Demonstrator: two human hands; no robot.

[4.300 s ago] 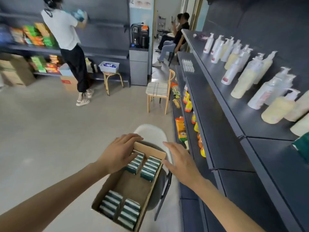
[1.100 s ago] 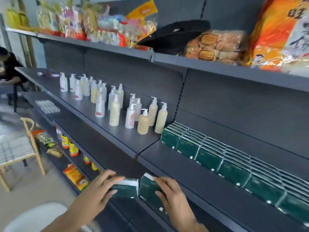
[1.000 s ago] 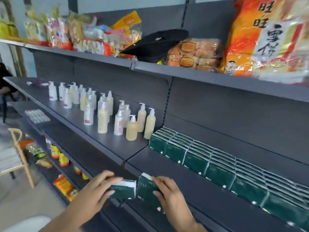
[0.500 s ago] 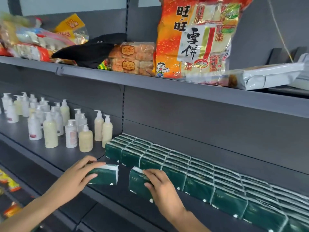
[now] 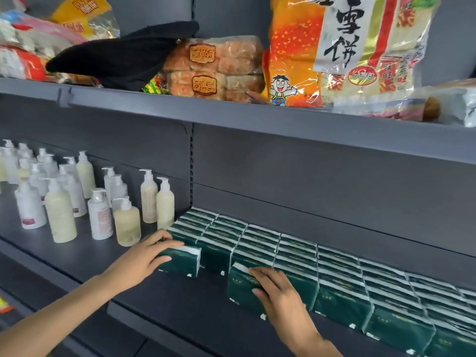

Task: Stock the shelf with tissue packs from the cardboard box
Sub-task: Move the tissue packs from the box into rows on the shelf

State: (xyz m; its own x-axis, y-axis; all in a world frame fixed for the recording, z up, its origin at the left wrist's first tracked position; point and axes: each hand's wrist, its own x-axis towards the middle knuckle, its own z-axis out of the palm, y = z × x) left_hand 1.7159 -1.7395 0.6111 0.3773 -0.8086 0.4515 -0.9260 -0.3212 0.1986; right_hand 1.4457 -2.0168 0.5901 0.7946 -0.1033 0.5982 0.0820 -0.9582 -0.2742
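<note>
Two packs meet the row (image 5: pixel 296 256): left hand (image 5: pixel 139 261) grasps one (image 5: pixel 181 261), right hand (image 5: pixel 280 297) grasps another (image 5: pixel 244 287). Careless shoving could skew the row; left elbow could topple bottles (image 5: pixel 127 222) beside it.

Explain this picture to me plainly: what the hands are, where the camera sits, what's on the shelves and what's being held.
No machine here: these are a person's two bare hands, filmed by a camera worn on the head, looking forward and down. The left hand grips one dark green tissue pack; the right hand holds another pack. Both packs are at the front of a row of matching packs on the grey shelf. Pump bottles stand to the left. The shelf above carries snack bags and a black hat.
</note>
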